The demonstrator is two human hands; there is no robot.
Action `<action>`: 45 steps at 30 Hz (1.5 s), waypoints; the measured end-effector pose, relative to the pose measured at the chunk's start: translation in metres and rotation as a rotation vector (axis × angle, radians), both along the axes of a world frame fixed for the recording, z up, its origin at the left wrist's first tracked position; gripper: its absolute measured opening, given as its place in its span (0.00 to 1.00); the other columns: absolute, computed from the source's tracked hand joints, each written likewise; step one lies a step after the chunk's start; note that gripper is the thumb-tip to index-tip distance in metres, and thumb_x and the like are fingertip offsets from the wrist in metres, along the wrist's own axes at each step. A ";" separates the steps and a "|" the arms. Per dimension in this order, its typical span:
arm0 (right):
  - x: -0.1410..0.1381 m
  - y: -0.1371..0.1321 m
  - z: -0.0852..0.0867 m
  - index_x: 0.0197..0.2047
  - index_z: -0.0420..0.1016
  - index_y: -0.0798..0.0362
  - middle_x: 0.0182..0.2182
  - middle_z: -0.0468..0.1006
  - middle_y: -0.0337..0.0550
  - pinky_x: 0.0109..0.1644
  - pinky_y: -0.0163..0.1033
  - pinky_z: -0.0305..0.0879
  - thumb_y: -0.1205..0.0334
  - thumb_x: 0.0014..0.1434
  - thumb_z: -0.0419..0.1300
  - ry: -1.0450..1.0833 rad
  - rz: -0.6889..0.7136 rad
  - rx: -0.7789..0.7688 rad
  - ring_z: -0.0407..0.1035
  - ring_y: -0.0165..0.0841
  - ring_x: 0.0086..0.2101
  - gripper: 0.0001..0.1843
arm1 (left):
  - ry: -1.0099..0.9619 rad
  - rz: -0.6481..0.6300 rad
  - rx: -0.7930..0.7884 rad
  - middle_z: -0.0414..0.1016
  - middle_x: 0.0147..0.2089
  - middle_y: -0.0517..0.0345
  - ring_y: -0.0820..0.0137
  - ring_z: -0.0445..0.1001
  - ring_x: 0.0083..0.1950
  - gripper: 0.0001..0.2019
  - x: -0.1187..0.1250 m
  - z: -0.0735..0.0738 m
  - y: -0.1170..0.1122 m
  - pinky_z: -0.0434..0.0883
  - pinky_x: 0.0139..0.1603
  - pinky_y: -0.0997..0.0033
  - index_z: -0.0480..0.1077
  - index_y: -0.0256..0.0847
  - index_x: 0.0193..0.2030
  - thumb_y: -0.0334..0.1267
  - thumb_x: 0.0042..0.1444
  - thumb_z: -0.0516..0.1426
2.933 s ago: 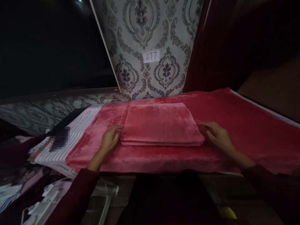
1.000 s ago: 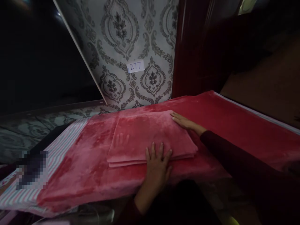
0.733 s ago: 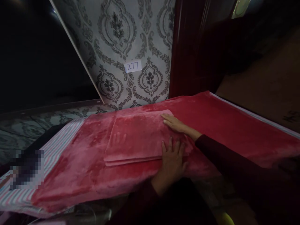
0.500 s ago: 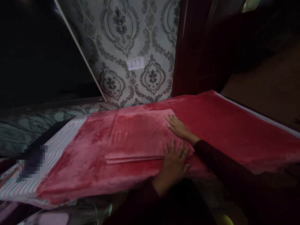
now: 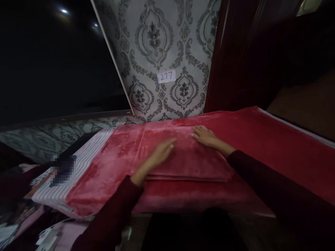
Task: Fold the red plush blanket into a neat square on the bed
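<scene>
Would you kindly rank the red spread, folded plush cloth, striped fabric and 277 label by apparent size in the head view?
1. Red spread
2. Folded plush cloth
3. Striped fabric
4. 277 label

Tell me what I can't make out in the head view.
All in the head view:
Left hand: motion-blurred, so contact with the folded pink cloth is unclear.
Folded pink cloth's underside: hidden by its upper layers.
Striped fabric: partly covered by a pixelated patch.
Dark screen: cut off by the left and top edges.
</scene>
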State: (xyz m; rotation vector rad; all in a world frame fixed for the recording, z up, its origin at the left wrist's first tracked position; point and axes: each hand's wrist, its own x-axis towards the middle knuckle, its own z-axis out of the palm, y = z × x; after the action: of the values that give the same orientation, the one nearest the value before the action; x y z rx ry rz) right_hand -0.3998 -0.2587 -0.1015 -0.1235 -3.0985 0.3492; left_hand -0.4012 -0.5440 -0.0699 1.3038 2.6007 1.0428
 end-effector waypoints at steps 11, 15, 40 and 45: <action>-0.041 -0.131 -0.032 0.76 0.59 0.54 0.75 0.55 0.54 0.77 0.59 0.38 0.49 0.75 0.45 0.222 0.075 0.004 0.45 0.47 0.74 0.33 | 0.301 0.587 -0.554 0.55 0.79 0.44 0.52 0.51 0.80 0.28 -0.083 -0.046 0.019 0.50 0.78 0.36 0.59 0.41 0.77 0.42 0.72 0.46; -0.043 -0.111 -0.045 0.76 0.60 0.50 0.75 0.57 0.51 0.77 0.59 0.40 0.47 0.75 0.44 0.235 0.072 0.030 0.47 0.47 0.74 0.33 | 0.295 0.573 -0.567 0.54 0.80 0.46 0.52 0.51 0.80 0.29 -0.083 -0.056 0.016 0.51 0.78 0.36 0.57 0.42 0.78 0.43 0.73 0.44; -0.060 -0.059 0.005 0.79 0.53 0.52 0.76 0.52 0.55 0.74 0.68 0.43 0.45 0.74 0.41 0.130 -0.039 0.030 0.45 0.52 0.74 0.36 | 0.267 0.584 -0.514 0.53 0.80 0.48 0.55 0.50 0.81 0.29 -0.086 -0.052 0.013 0.49 0.79 0.38 0.56 0.42 0.78 0.45 0.73 0.42; -0.066 -0.068 -0.014 0.74 0.63 0.50 0.73 0.61 0.53 0.74 0.62 0.47 0.45 0.74 0.45 0.102 -0.032 0.027 0.54 0.48 0.71 0.32 | 0.273 0.584 -0.532 0.53 0.80 0.47 0.55 0.50 0.81 0.29 -0.087 -0.050 0.012 0.51 0.78 0.39 0.57 0.41 0.78 0.44 0.73 0.42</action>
State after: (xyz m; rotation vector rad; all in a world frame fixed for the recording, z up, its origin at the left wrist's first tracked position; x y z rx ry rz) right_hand -0.4658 -0.3266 -0.1150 -0.1499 -2.9959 0.3025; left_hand -0.4883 -0.5321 -0.1198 0.6104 3.2317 0.1401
